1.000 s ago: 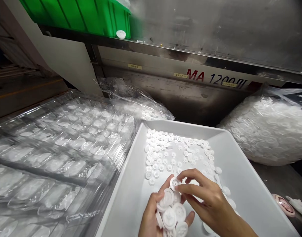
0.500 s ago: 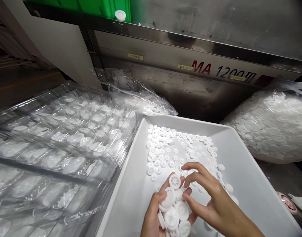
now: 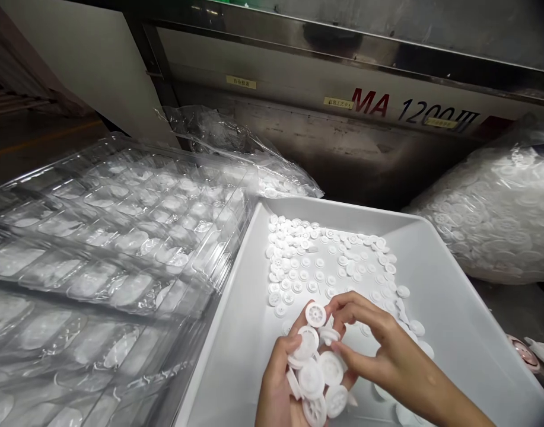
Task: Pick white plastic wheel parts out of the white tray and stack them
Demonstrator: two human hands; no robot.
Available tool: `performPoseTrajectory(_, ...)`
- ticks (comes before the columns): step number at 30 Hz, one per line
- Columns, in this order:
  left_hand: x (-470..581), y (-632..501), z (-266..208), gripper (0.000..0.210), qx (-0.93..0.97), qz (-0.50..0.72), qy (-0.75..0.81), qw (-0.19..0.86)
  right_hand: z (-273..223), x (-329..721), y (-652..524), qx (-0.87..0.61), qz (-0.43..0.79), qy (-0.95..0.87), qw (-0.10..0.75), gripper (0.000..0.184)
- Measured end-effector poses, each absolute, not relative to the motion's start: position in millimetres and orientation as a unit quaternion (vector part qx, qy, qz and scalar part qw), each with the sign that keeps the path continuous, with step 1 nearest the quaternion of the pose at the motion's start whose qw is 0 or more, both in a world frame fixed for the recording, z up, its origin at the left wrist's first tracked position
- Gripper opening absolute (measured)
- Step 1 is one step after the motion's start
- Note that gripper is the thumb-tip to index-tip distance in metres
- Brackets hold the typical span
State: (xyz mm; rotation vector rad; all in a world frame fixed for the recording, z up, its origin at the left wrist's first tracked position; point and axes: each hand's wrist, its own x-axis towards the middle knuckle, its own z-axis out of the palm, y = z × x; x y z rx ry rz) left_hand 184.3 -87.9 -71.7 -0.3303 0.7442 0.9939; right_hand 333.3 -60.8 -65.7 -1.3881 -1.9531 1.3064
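Observation:
A pile of small white plastic wheels (image 3: 311,378), some with spokes, rests in my left hand (image 3: 278,373), its fingers curled around them. Over that pile, my right hand (image 3: 376,341) pinches one white wheel (image 3: 329,336) edge-on between thumb and fingers. Both hands are above a grey plastic bin (image 3: 222,350). Many more loose wheels (image 3: 293,249) lie on its floor, mostly toward the far side and the left. Part of the bin floor is hidden behind my hands.
Stacked clear plastic trays (image 3: 98,255) with white contents stand left of the bin. A clear bag (image 3: 272,178) of white parts lies behind it, and a bulging bag (image 3: 498,219) of wheels sits at the right. A machine panel (image 3: 298,130) with a metal ledge runs across the back.
My right hand's fingers have closed on a wheel at the top of the pile, where before they were apart beside it. The view has tipped slightly downward.

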Motion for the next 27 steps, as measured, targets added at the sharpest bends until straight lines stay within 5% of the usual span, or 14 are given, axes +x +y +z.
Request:
performPoseTrajectory(9,179.0,-82.7,-61.2,0.045,-0.249,0.479,0.318,0.779,-72.5,346.4,-57.7,-0.426,0.294,-0.825,0.227,0.014)
performPoseTrajectory(27,179.8,-81.7,-62.5,0.051,-0.26,0.468,0.333,0.776,-67.6,345.9,-58.0,-0.423,0.343,-0.81,0.216,0.017)
